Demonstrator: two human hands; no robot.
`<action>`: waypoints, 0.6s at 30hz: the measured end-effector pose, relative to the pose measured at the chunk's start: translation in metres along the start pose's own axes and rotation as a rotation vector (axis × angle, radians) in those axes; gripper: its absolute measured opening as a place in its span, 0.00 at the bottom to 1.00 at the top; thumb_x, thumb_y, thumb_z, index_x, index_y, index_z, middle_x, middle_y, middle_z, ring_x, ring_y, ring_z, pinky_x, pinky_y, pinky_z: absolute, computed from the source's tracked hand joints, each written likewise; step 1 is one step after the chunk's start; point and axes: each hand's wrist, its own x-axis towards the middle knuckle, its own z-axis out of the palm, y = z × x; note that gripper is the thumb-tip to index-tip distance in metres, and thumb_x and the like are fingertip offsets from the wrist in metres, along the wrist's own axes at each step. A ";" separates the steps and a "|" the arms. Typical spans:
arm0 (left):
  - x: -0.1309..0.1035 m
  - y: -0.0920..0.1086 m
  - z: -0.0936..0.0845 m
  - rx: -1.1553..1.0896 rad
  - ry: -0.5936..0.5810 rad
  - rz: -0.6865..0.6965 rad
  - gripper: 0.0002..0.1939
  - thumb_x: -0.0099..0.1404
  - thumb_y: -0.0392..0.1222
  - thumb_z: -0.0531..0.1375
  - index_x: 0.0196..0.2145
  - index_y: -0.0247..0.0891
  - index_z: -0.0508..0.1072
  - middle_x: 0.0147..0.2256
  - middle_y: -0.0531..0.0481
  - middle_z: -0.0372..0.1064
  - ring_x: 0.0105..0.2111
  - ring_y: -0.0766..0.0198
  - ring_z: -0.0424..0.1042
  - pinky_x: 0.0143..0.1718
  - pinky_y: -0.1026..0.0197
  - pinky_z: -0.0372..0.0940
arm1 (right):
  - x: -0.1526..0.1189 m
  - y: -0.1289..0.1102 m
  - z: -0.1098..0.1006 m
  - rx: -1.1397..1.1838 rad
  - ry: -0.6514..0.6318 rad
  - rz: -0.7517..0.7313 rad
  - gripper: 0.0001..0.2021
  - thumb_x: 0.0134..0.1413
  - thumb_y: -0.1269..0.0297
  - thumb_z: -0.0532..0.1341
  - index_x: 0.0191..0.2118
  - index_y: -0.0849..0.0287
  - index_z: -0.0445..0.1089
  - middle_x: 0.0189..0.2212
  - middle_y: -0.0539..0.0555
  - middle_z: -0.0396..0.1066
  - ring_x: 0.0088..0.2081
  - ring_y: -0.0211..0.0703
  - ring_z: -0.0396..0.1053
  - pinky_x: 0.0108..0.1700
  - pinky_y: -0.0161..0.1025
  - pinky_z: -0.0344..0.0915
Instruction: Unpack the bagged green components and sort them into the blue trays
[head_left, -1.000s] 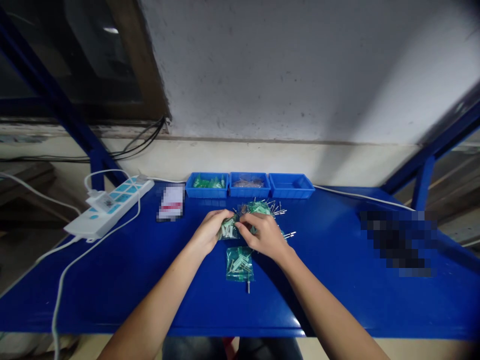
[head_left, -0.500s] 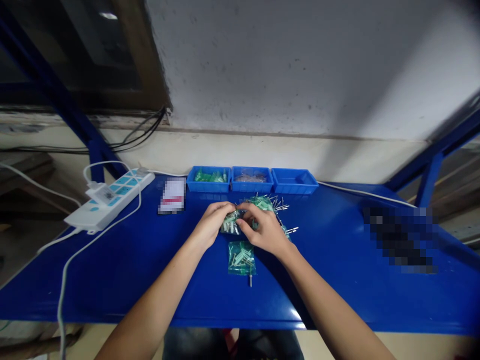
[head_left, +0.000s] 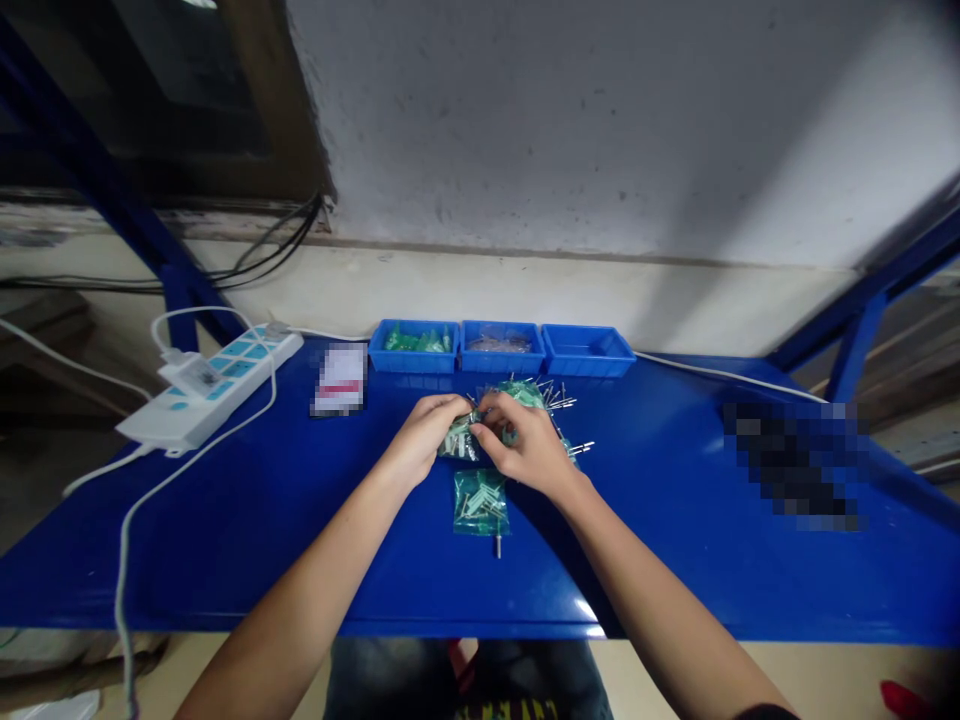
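My left hand (head_left: 429, 432) is closed on a small plastic bag (head_left: 459, 444) with pale wall plugs and metal pieces in it. At the bag's upper right edge, the fingers of my right hand (head_left: 526, 440) are drawn together in a pinch; its thumb touches the bag. A second green-tinted bag (head_left: 481, 504) of plugs and screws lies flat just below the hands. One loose metal screw (head_left: 499, 547) sticks out beneath it. Behind my right hand is a heap of green bags (head_left: 525, 393) and loose screws (head_left: 561, 403), partly hidden by that hand.
Three blue bins stand along the wall: the left bin (head_left: 414, 364) has green bags, the middle bin (head_left: 501, 364) clear ones, the right bin (head_left: 589, 364) shows a bare floor. A power strip (head_left: 217, 395), a blurred card (head_left: 339, 380) and a blurred dark object (head_left: 795, 465) lie on the blue table (head_left: 675, 560).
The whole view has shifted slightly, so everything sits a little higher. My right thumb and fingers have moved slightly at the edge of the bag, which stays in my left hand.
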 end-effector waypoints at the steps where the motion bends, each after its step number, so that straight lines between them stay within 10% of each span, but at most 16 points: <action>1: 0.000 0.000 0.000 -0.009 0.009 -0.011 0.05 0.47 0.39 0.61 0.21 0.34 0.70 0.20 0.54 0.64 0.21 0.69 0.63 0.22 0.67 0.54 | 0.000 0.000 0.000 0.001 0.003 -0.001 0.07 0.54 0.65 0.56 0.40 0.55 0.63 0.24 0.48 0.70 0.24 0.37 0.68 0.30 0.34 0.62; 18: -0.009 0.013 0.010 -0.194 -0.016 -0.116 0.06 0.45 0.37 0.63 0.23 0.33 0.69 0.22 0.53 0.65 0.22 0.69 0.65 0.24 0.66 0.58 | 0.000 -0.003 0.001 -0.058 0.111 -0.024 0.08 0.56 0.61 0.55 0.28 0.56 0.64 0.22 0.49 0.68 0.23 0.36 0.64 0.27 0.33 0.59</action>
